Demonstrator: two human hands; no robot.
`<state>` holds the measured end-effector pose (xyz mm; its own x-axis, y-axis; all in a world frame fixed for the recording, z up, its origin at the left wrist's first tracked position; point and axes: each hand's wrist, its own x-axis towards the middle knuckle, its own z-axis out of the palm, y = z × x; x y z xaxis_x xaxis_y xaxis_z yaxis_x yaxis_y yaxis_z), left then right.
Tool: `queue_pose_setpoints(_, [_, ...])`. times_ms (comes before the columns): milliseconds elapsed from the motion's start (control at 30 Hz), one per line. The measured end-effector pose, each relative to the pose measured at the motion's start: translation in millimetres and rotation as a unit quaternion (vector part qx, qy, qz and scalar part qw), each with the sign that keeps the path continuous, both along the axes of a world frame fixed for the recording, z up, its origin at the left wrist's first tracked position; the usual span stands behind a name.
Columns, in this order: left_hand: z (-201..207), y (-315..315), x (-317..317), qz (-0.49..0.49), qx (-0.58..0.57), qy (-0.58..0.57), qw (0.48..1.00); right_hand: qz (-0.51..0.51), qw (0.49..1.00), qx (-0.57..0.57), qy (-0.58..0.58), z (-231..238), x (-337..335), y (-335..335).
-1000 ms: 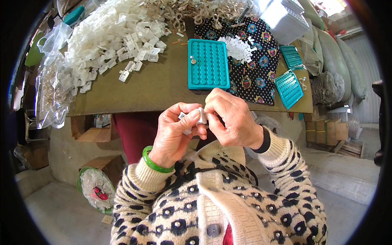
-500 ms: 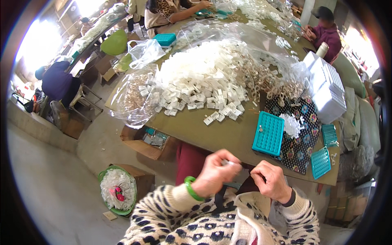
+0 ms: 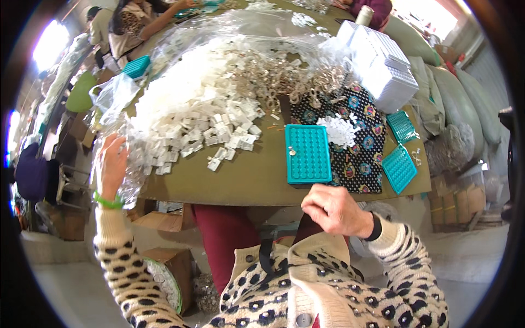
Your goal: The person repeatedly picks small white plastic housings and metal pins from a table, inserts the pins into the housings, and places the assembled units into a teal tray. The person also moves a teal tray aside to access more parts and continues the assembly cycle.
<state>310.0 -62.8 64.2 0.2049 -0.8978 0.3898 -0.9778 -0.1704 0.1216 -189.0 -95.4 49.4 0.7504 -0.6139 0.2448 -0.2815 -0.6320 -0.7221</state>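
Note:
My left hand (image 3: 111,167), with a green bangle (image 3: 108,202) at the wrist, reaches to the clear plastic bag (image 3: 134,177) at the table's left edge. Its fingers look slightly bent and apart among the plastic folds, with nothing visibly held. My right hand (image 3: 334,210) is closed, thumb against fingers, above the table's front edge; whatever it may pinch is hidden. Just beyond it lies a teal tray (image 3: 309,158) with rows of round cells and a small shiny piece on it. Small white pieces (image 3: 340,130) are heaped on a dark patterned cloth (image 3: 363,169) beside the tray.
A big pile of small white boxes (image 3: 213,126) covers the table's middle left, with metal rings (image 3: 273,76) behind. Stacked white trays (image 3: 377,65) stand at the far right. Another teal tray (image 3: 400,169) lies near the right edge. Other people (image 3: 134,27) sit across the table.
My left hand has left the spot beside my right hand and moved left to the plastic bag. My right hand stays closed near the table's front edge. The view has shifted to the right.

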Motion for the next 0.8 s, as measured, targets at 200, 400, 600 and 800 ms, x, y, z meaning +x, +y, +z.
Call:
queue_pose_setpoints(200, [-8.6, 11.2, -99.5, -0.138, -0.265, 0.178, 0.938, -0.071, 0.994, -0.088, 0.009, 3.8, 12.9, -76.8])
queue_pose_setpoints(400, [-59.6, 17.3, -232.3, -0.066, -0.092, 0.631, 0.768, -0.189, 0.972, -0.137, 0.011, -20.5, 41.6, -177.3])
queue_pose_setpoints(600, [-85.6, 9.2, -268.8, -0.176, -0.118, 0.6, 0.772, -0.272, 0.925, -0.264, 0.003, -37.1, 67.1, -244.5])
queue_pose_setpoints(800, [-93.8, 9.0, -266.2, -0.157, -0.131, 0.595, 0.777, -0.258, 0.958, -0.118, 0.037, -39.8, 66.5, -262.9])
